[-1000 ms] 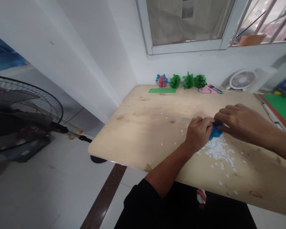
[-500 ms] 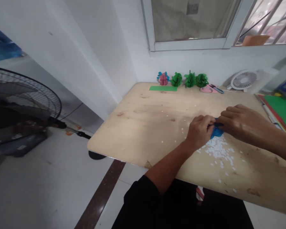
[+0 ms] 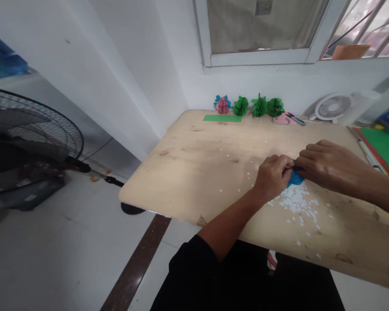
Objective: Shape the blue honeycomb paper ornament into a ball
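My left hand is closed at one side of a small blue paper piece. On its other side my right hand grips the same paper, its fingers curled and knuckles up. The two hands nearly meet, and they cover most of the paper. A thin dark strip shows between the fingertips; I cannot make out what it is. Scattered right below the hands are many white paper bits, lying on the wooden table.
Along the wall stand several green paper shapes and a pink and blue one. A green paper strip, a ring, a pink sheet, a cutter and a small white fan are nearby. Coloured sheets lie at right.
The view has shifted very slightly. Both hands keep hold of the blue paper in nearly the same place, with hardly any movement.
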A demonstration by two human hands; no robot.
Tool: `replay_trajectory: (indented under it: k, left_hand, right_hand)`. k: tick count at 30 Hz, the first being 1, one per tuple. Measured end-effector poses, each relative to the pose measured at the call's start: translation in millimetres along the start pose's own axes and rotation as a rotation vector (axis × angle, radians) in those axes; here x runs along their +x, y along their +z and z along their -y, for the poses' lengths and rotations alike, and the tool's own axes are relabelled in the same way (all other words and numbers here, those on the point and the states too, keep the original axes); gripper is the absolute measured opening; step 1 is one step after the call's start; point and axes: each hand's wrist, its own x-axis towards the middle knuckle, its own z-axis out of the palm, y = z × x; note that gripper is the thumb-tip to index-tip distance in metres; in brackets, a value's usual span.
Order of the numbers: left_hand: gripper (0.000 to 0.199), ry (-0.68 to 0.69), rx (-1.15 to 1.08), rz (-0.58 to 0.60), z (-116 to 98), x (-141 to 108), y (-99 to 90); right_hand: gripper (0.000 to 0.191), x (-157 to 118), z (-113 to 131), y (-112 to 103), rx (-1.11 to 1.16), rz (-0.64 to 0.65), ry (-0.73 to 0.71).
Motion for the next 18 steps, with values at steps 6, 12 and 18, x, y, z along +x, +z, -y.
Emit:
replay_trajectory:
  k: [6, 12, 18]
  left_hand:
    - [0.008, -0.011, 0.021, 0.044, 1, -1, -0.2]
    - [0.013, 0.012, 0.061, 0.113, 2, -1, -2.0]
    - [0.024, 0.044, 0.133, 0.201, 3, 0, -2.5]
  right_hand:
    - [0.018, 2, 3, -1, -0.040, 0.020, -0.002]
    - [0.012, -3, 1, 1, -0.023, -0.001, 0.023]
    - [0.008, -18, -7, 3, -0.011, -0.001, 0.048]
